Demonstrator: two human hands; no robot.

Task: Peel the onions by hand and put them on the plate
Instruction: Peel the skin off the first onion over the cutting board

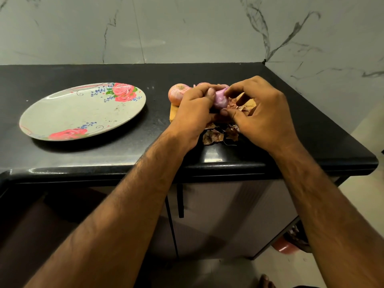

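Observation:
My left hand (194,110) grips a small pink-purple onion (220,99) with its glossy inner layer showing. My right hand (262,113) pinches the same onion from the right, thumb and fingertips at its top and bottom. A second onion (176,92), still in its pale pink skin, lies on the counter just behind my left hand. An oval plate (83,113) with red rose prints sits to the left, with no onion on it.
Dry brown onion skins (216,135) lie on the black counter (124,154) under and in front of my hands. An orange-brown board edge (173,114) shows beneath my left hand. The counter's front edge is close; a marble wall stands behind.

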